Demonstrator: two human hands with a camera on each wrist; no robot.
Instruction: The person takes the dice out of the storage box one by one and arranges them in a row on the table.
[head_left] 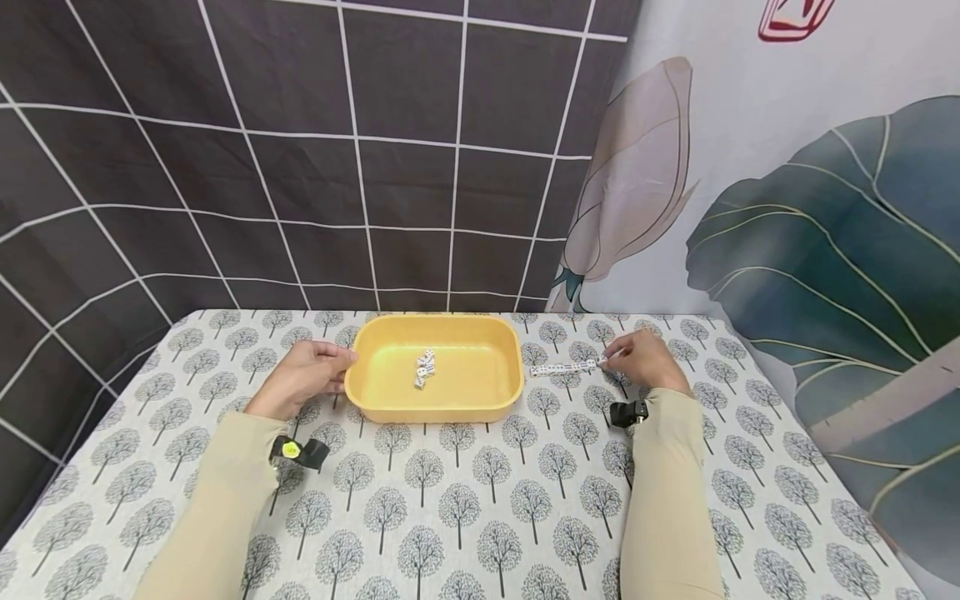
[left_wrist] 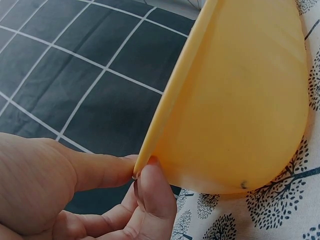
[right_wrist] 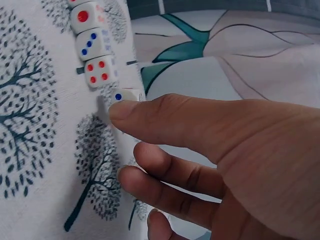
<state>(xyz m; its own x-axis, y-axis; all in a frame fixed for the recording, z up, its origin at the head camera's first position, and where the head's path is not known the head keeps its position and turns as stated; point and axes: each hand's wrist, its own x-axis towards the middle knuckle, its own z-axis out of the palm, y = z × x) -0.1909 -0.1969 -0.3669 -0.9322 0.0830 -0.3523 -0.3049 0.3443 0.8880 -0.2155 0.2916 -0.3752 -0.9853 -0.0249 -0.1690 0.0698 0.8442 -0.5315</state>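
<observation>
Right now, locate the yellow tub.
In the head view, the yellow tub sits on the cloth, right of the left hand gripping it and left of the dice row.

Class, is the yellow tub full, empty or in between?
In between: the head view shows a few white dice in the yellow tub, which is otherwise bare.

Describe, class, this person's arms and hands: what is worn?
Plain beige long sleeves cover both forearms. Black devices sit at both wrists, the left one bearing a round yellow-green marking. Left hand and right hand are gloveless.
</observation>
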